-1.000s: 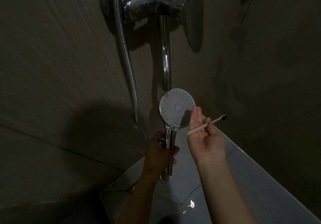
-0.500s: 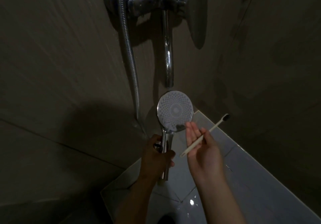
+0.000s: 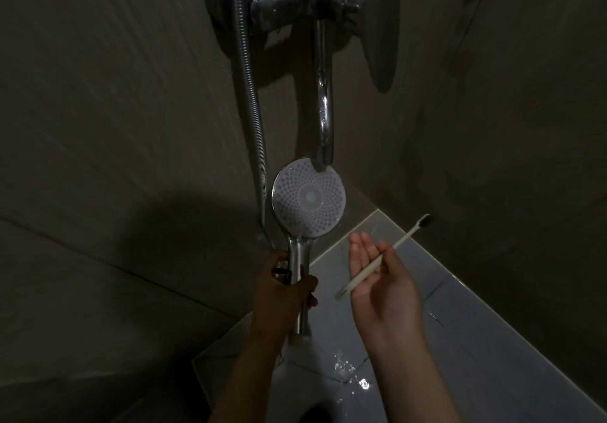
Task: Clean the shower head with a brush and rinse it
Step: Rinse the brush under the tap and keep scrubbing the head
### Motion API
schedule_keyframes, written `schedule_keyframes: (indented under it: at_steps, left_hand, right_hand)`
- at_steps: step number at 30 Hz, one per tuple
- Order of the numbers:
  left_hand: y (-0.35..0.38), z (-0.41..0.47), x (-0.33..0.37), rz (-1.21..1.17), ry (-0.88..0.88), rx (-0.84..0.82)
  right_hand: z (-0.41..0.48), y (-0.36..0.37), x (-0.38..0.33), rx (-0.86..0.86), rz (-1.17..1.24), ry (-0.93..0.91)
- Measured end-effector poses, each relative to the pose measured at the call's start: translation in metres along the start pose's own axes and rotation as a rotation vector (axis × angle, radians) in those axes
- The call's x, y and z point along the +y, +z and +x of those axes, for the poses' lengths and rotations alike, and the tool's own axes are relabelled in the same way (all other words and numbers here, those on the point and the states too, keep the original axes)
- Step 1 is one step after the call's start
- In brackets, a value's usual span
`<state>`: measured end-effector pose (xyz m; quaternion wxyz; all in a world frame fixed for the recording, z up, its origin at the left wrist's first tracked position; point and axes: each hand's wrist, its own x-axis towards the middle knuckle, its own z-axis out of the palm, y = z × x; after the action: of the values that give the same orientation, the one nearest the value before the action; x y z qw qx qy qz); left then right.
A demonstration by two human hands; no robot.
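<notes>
The left hand (image 3: 282,294) is wrapped around the handle of the shower head (image 3: 308,197) and holds it upright, with the round spray face turned toward the camera. The top edge of the face sits directly under the outlet of the tap spout (image 3: 323,107). The right hand (image 3: 381,278) is palm-up, fingers loosely extended, pinching the handle of the brush (image 3: 384,257) between thumb and fingers. The dark bristles point up and right, well apart from the shower head. The metal hose (image 3: 253,107) hangs left of the spout.
</notes>
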<state>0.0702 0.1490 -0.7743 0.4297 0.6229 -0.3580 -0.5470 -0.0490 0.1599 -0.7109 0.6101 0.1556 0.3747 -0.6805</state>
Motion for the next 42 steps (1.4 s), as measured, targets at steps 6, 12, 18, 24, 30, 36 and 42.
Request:
schedule_keyframes:
  at_steps: [6,12,18,24,30,36,42]
  left_hand:
    - [-0.004,0.001,-0.003,-0.031,-0.019,0.023]
    - [0.003,0.011,0.001,-0.021,0.009,0.032]
    - [0.018,0.027,0.010,-0.041,0.020,0.051]
    - [0.038,0.041,0.022,-0.012,0.059,0.039]
    - [0.049,0.050,0.022,-0.024,0.061,-0.002]
    - [0.056,0.044,0.018,0.011,0.061,-0.066]
    - [0.056,0.040,0.011,0.069,0.055,-0.091]
  right_hand:
    - [-0.002,0.005,0.002,-0.016,0.007,0.019]
    - [-0.001,0.002,0.003,-0.011,0.003,0.013]
    - [-0.001,0.001,-0.002,0.005,-0.010,-0.001]
    - [0.004,-0.002,-0.007,0.001,-0.003,0.000]
    - [0.009,-0.003,-0.010,0.024,0.021,0.007]
    - [0.010,-0.008,-0.009,0.071,0.013,0.019]
    - [0.006,-0.007,-0.009,0.073,0.002,0.017]
